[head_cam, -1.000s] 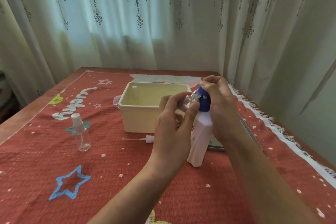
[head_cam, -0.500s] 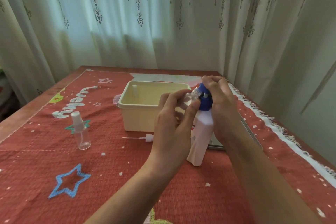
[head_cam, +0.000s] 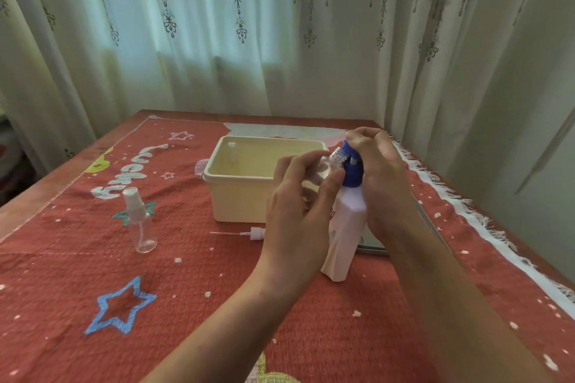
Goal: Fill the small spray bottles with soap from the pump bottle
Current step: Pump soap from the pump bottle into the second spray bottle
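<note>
A white pump bottle [head_cam: 343, 236] with a blue pump head [head_cam: 351, 169] stands on the red cloth right of centre. My right hand [head_cam: 378, 177] is curled over the pump head from the right. My left hand [head_cam: 298, 208] holds a small clear spray bottle [head_cam: 326, 166] tilted, its open neck up against the pump's nozzle. That bottle's white spray cap with its thin tube [head_cam: 245, 232] lies on the cloth in front of the tub. A second small clear spray bottle [head_cam: 141, 221], capped, stands upright at the left.
A cream plastic tub [head_cam: 236, 193] sits behind my hands, with a small white item [head_cam: 231, 151] upright inside it. A flat grey object [head_cam: 373, 247] lies under my right forearm. The fringed cloth edge [head_cam: 460, 205] and curtains border the table on the right and back.
My right hand has shifted slightly on the pump head, and the small bottle stays at the nozzle. Nothing else has moved.
</note>
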`<state>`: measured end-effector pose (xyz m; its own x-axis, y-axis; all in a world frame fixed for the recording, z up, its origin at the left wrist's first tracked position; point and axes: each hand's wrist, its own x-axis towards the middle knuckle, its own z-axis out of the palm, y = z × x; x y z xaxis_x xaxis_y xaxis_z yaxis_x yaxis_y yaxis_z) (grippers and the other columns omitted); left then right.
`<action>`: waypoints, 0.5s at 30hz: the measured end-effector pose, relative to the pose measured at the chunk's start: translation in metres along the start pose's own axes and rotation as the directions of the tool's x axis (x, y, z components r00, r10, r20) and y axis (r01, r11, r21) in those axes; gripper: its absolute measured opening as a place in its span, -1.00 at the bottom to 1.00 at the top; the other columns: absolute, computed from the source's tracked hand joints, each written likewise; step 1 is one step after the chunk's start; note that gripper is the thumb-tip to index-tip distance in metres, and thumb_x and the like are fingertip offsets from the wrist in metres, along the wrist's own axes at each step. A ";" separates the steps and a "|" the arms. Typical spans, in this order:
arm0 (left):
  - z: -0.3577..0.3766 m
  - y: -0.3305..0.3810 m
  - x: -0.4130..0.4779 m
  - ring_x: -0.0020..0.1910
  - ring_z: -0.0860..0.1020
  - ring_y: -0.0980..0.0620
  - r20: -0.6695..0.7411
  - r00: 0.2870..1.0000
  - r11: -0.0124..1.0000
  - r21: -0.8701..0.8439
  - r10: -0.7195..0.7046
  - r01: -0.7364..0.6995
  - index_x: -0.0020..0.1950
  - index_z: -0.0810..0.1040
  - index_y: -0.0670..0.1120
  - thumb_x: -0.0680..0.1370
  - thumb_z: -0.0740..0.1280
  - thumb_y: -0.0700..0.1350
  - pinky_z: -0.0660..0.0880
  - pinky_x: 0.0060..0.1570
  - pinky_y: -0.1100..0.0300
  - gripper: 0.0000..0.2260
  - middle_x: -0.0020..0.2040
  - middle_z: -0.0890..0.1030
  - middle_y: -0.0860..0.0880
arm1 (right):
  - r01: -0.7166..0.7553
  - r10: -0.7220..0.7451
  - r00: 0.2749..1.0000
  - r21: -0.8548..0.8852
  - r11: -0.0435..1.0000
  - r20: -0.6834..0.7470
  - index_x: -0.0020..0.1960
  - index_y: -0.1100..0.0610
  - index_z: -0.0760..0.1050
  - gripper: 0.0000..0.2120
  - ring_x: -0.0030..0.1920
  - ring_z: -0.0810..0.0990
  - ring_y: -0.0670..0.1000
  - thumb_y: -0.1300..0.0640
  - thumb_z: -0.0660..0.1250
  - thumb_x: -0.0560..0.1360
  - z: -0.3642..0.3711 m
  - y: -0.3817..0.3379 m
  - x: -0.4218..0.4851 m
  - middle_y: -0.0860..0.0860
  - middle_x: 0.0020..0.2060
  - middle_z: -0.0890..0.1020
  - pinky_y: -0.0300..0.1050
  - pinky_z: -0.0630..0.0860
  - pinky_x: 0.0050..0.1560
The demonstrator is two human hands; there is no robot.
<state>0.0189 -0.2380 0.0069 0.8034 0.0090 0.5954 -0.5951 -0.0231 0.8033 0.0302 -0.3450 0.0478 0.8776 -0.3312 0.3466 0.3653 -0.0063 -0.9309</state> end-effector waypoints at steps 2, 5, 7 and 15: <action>0.000 0.000 -0.001 0.06 0.56 0.15 0.003 1.000 1.000 -0.001 -0.005 0.005 0.26 0.56 -0.03 0.62 0.34 -0.06 0.48 -0.07 0.39 -0.78 0.09 0.54 0.08 | 0.002 -0.002 1.000 0.005 1.000 0.005 0.04 0.12 0.43 -0.96 -0.36 0.58 -0.27 0.16 0.24 0.60 -0.001 0.000 0.000 -0.25 -0.41 0.60 -0.38 0.51 -0.33; 0.000 0.001 0.001 0.05 0.57 0.14 -0.002 1.000 1.000 0.003 0.004 -0.004 0.25 0.56 -0.03 0.62 0.35 -0.07 0.50 -0.07 0.35 -0.79 0.09 0.54 0.07 | -0.005 0.005 1.000 0.016 1.000 -0.014 0.04 0.12 0.45 -0.89 -0.36 0.57 -0.26 0.08 0.25 0.61 0.001 -0.001 -0.001 -0.18 -0.35 0.60 -0.39 0.50 -0.33; 0.000 0.003 0.001 0.02 0.57 0.14 -0.001 1.000 1.000 0.001 0.010 -0.010 0.25 0.56 -0.05 0.62 0.35 -0.08 0.50 -0.09 0.36 -0.79 0.08 0.54 0.06 | -0.017 0.018 1.000 0.028 0.999 -0.013 0.04 0.11 0.46 -0.81 -0.35 0.57 -0.23 -0.01 0.25 0.61 0.001 -0.001 -0.003 -0.12 -0.29 0.58 -0.37 0.50 -0.32; -0.001 0.002 -0.001 0.03 0.57 0.11 0.007 1.000 1.000 -0.005 0.006 -0.006 0.26 0.56 -0.05 0.62 0.35 -0.08 0.49 -0.08 0.36 -0.78 0.07 0.54 0.06 | -0.015 0.015 1.000 0.033 0.999 -0.026 0.03 0.15 0.45 -0.94 -0.39 0.57 -0.27 0.18 0.22 0.61 0.000 -0.002 -0.001 -0.12 -0.30 0.56 -0.40 0.49 -0.36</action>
<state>0.0165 -0.2373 0.0079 0.8001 0.0019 0.5998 -0.5997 -0.0183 0.8000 0.0285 -0.3444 0.0497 0.8746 -0.3560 0.3291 0.3625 0.0295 -0.9315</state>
